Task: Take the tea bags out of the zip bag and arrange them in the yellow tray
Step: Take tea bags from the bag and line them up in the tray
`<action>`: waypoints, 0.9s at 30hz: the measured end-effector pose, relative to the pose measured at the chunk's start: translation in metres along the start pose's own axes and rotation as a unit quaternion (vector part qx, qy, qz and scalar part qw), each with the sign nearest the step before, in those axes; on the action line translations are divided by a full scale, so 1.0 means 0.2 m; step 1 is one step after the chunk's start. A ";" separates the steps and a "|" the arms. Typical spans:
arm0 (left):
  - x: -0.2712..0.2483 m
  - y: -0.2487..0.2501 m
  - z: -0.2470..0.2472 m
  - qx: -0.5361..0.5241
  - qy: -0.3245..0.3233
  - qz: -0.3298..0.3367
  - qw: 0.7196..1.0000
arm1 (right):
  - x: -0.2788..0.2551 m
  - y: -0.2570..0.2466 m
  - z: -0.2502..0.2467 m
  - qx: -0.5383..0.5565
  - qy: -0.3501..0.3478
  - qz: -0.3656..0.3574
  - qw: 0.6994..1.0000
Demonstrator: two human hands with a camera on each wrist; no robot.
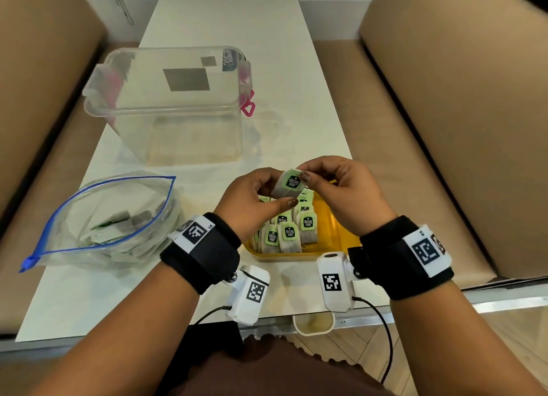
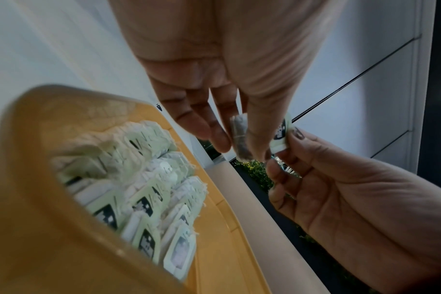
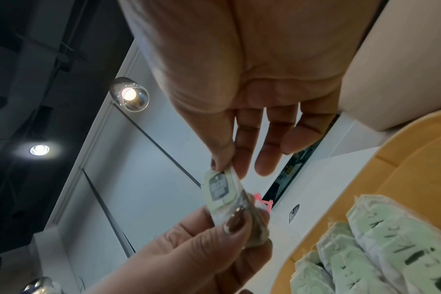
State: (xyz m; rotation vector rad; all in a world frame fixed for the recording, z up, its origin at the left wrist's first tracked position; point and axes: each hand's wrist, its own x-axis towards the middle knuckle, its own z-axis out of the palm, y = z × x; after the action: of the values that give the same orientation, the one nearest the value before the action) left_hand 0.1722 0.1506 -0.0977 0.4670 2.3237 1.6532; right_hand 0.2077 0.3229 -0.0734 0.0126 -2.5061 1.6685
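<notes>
We are holding one tea bag (image 1: 290, 183) up in the air, just over the yellow tray (image 1: 335, 231). Our left hand (image 1: 252, 201) is pinching its bottom corner, and our right hand (image 1: 341, 188) is pinching its top edge. Rows of tea bags (image 1: 289, 232) are standing in the tray. The zip bag (image 1: 103, 220) is lying open to the left, with more tea bags inside. A clear box (image 1: 178, 99) is sitting behind it.
</notes>
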 end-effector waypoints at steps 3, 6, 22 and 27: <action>0.00 0.00 0.01 0.001 0.011 0.003 1.000 | -0.01 -0.01 0.00 -0.006 0.005 -0.004 1.000; -0.01 -0.02 0.02 -0.001 0.001 -0.004 1.000 | -0.01 -0.01 -0.01 -0.030 0.008 0.000 1.000; -0.11 -0.19 -0.12 0.227 0.088 -0.073 0.967 | -0.03 0.06 -0.06 -0.378 -0.227 0.120 0.889; -0.13 -0.18 -0.10 0.211 0.072 -0.097 0.970 | 0.01 0.07 0.00 -0.442 -0.215 0.121 0.862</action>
State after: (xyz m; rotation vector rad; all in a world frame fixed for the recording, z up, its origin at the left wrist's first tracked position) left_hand 0.1833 0.1112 -0.1255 0.1903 2.7369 1.1376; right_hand 0.2042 0.3287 -0.0862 -0.0239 -3.4942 0.4181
